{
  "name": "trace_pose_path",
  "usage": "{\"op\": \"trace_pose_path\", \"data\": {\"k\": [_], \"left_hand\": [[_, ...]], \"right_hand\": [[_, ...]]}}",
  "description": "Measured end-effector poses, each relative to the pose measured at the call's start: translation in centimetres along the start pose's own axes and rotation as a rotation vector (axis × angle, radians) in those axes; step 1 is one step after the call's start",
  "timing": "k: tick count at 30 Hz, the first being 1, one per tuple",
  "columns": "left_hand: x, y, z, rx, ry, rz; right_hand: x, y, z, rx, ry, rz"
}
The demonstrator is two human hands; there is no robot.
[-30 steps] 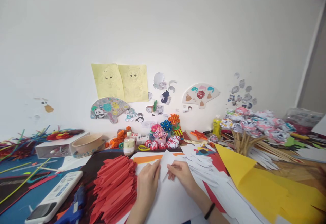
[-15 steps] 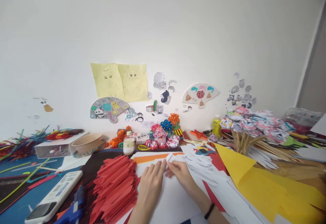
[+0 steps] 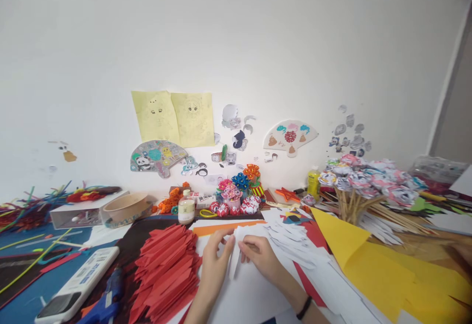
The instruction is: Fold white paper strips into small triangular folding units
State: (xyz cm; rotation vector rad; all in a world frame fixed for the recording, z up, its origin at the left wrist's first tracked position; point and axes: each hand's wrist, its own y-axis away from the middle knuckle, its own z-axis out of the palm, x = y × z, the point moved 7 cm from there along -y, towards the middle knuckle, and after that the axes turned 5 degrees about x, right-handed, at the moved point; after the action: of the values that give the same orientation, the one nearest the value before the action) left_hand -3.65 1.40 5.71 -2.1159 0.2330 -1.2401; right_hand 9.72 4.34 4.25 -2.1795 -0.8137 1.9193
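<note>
A narrow folded strip of white paper (image 3: 235, 257) stands on edge between my two hands, over a white sheet (image 3: 250, 292). My left hand (image 3: 218, 251) pinches it from the left with thumb and fingers. From the right, my right hand (image 3: 259, 255) has its fingers closed at the strip's upper part; a black band circles that wrist. A pile of red folded paper strips (image 3: 167, 265) lies left of my left hand. Loose white paper strips (image 3: 291, 243) are spread to the right of my right hand.
Yellow paper sheets (image 3: 391, 270) cover the right side. A blue glue gun (image 3: 106, 297) and a white boxy device (image 3: 79, 284) lie at left. Along the wall stand a glue bottle (image 3: 186, 208), a tape roll (image 3: 127, 208), small craft flowers (image 3: 230, 191) and a paper-flower bunch (image 3: 368, 179).
The white strip has been raised from lying nearly flat under my fingertips to standing on edge. My left hand has turned from pressing down to pinching it.
</note>
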Motion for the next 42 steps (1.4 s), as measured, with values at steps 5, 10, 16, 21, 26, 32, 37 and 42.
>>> {"op": "trace_pose_path", "data": {"k": [5, 10, 16, 21, 26, 32, 37, 42], "left_hand": [[-0.8, -0.1, 0.4, -0.015, 0.056, -0.032], [0.0, 0.0, 0.0, 0.016, 0.029, 0.005], [0.6, 0.1, -0.1, 0.035, 0.023, 0.021], [0.8, 0.3, 0.1, 0.023, -0.003, 0.038], [1.1, 0.3, -0.1, 0.031, -0.028, 0.044], [1.1, 0.1, -0.1, 0.041, -0.039, 0.044], [0.7, 0.2, -0.1, 0.031, -0.062, 0.035], [0.6, 0.2, 0.0, -0.022, -0.055, 0.019]], "right_hand": [[-1.0, 0.3, 0.6, -0.036, 0.123, -0.098], [0.7, -0.3, -0.1, 0.063, 0.133, -0.050], [0.7, -0.4, -1.7, 0.219, 0.003, -0.031], [0.3, -0.2, -1.7, 0.215, -0.052, -0.048], [0.1, -0.2, -1.5, 0.194, -0.063, -0.050], [0.4, -0.3, -1.2, 0.169, -0.113, -0.006], [0.8, -0.3, -1.1, 0.134, -0.133, -0.003], [0.3, -0.4, -1.2, 0.119, -0.075, -0.032]]}}
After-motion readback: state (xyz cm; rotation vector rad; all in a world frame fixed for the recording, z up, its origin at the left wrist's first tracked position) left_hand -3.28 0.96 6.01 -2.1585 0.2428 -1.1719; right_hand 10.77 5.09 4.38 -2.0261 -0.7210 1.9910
